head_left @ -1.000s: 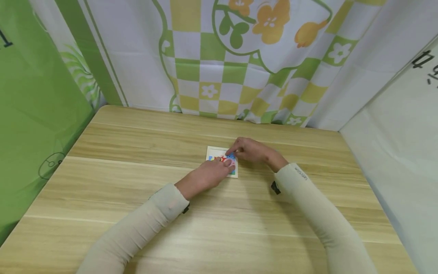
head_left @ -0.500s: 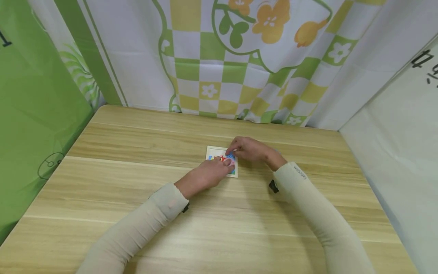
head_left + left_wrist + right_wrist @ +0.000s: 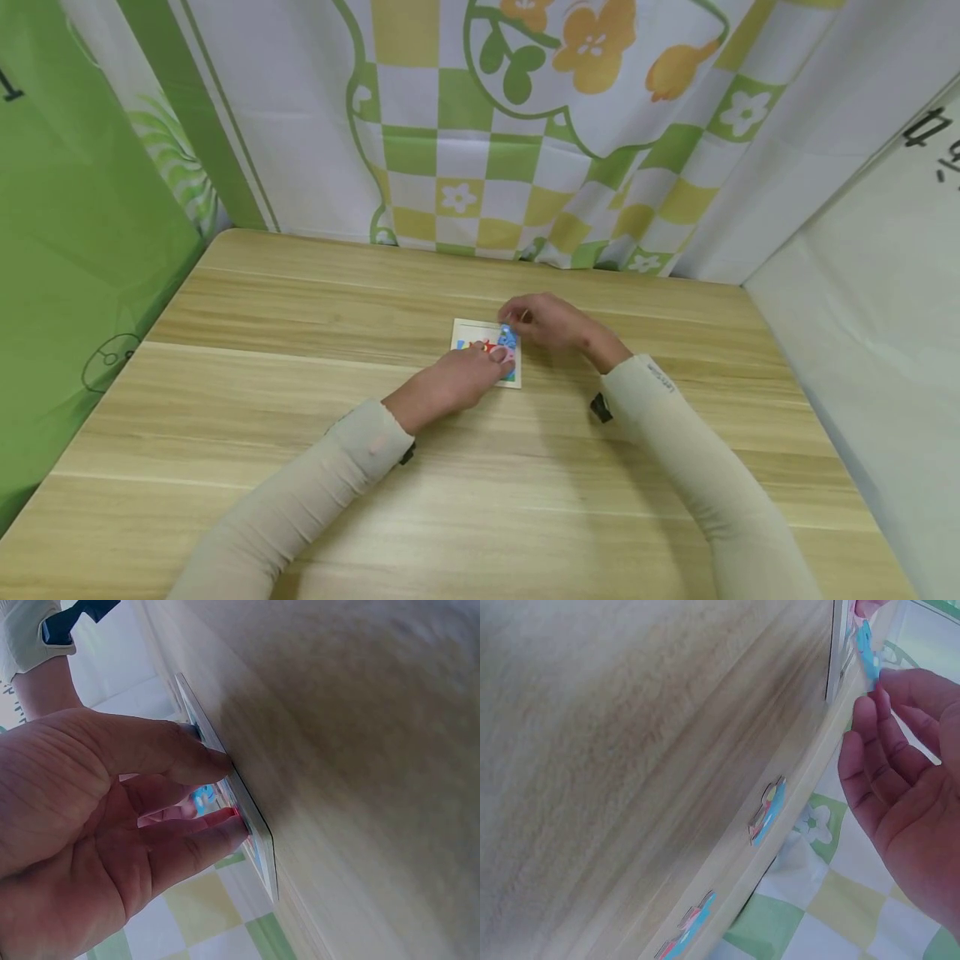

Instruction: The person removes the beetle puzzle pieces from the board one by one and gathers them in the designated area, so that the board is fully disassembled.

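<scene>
A small white-framed puzzle board (image 3: 468,322) with coloured pieces lies flat on the table. My left hand (image 3: 454,381) rests across its near side; in the left wrist view the thumb and fingers of the left hand (image 3: 90,802) press down on the board (image 3: 262,844), covering part of the picture. At the board's far right corner, my right hand (image 3: 553,322) pinches the upper end of a blue piece (image 3: 507,336). The right wrist view shows the blue piece (image 3: 866,652) tilted at the fingertips of the right hand (image 3: 922,780).
Two loose blue and pink pieces, one (image 3: 768,811) nearer the hand and another (image 3: 688,928) farther off, lie on the wooden table in the right wrist view. Behind the table hangs a checked curtain (image 3: 459,154). A green cloth (image 3: 82,208) hangs at the left.
My right hand has shifted slightly up and away from the board's corner, and more of the blue piece shows. My left hand has stayed in place.
</scene>
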Demonstrator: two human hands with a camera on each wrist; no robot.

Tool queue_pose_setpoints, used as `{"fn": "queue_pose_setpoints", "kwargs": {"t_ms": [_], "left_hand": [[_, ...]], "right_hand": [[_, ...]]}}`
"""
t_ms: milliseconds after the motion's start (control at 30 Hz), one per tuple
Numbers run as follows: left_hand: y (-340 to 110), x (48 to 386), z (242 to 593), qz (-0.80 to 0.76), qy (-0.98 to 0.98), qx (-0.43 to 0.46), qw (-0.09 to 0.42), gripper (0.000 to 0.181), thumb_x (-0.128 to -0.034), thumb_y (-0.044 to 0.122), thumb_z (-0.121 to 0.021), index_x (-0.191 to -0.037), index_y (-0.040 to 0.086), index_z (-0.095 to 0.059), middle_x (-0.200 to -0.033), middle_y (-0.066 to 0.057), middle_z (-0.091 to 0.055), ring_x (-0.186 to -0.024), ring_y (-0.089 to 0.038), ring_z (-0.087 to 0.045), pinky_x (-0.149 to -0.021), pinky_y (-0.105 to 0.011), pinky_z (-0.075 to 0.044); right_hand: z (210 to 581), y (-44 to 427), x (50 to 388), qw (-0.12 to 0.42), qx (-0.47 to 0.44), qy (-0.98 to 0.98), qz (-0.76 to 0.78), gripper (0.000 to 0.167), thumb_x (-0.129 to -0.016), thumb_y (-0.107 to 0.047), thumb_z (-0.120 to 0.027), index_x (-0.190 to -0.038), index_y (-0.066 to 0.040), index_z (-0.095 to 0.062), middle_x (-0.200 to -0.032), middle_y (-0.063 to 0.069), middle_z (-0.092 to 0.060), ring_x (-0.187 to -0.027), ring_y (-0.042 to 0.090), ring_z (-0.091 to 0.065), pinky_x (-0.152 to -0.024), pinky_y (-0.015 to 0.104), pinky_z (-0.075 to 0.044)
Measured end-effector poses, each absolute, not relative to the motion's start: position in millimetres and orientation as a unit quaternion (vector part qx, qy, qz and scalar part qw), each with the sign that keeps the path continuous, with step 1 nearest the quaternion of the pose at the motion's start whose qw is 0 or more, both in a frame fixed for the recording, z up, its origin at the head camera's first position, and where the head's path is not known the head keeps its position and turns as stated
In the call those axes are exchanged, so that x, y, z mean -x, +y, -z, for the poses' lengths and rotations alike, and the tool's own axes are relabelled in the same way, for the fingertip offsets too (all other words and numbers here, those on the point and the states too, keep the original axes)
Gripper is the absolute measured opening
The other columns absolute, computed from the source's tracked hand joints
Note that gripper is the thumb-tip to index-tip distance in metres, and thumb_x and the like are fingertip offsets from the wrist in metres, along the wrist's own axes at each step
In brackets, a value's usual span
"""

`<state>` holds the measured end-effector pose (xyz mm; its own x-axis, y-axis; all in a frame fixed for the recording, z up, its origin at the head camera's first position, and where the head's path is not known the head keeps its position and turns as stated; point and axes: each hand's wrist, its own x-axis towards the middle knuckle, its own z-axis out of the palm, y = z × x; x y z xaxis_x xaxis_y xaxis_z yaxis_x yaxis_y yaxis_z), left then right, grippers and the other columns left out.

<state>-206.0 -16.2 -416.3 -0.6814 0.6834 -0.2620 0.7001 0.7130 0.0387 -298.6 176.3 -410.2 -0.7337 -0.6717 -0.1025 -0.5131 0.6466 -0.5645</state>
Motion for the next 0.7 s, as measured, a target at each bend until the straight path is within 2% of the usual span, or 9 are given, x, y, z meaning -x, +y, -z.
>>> {"fn": "queue_pose_setpoints", "kwargs": {"t_ms": [300, 433, 700], "left_hand": [[-17, 206, 415, 0.032, 0.916, -0.374, 0.14, 0.057, -0.1046, -0.002, -0.054, -0.158, 0.013, -0.043, -0.164, -0.007, -0.035, -0.142, -0.039, -0.042, -0.091, -0.043, -0.058], [-16, 206, 414, 0.032, 0.916, -0.372, 0.145, 0.056, -0.105, -0.002, -0.053, -0.158, 0.013, -0.042, -0.165, -0.007, -0.033, -0.143, -0.04, -0.04, -0.092, -0.044, -0.057], [-15, 205, 412, 0.028, 0.918, -0.356, 0.173, 0.056, -0.108, -0.001, -0.046, -0.161, 0.014, -0.037, -0.167, -0.006, -0.027, -0.149, -0.038, -0.03, -0.105, -0.047, -0.049]], "right_hand": [[410, 177, 299, 0.144, 0.323, 0.894, 0.275, 0.013, -0.101, -0.004, -0.064, -0.107, -0.004, -0.075, -0.094, 0.005, -0.072, -0.084, 0.017, -0.063, -0.076, 0.034, -0.054], [409, 177, 298, 0.148, 0.315, 0.892, 0.29, 0.013, -0.101, -0.003, -0.063, -0.106, -0.001, -0.075, -0.095, 0.006, -0.072, -0.083, 0.017, -0.062, -0.076, 0.034, -0.053], [400, 192, 301, 0.158, 0.3, 0.893, 0.297, 0.016, -0.103, -0.003, -0.058, -0.107, 0.001, -0.073, -0.099, 0.008, -0.072, -0.091, 0.021, -0.064, -0.083, 0.039, -0.053]]}}
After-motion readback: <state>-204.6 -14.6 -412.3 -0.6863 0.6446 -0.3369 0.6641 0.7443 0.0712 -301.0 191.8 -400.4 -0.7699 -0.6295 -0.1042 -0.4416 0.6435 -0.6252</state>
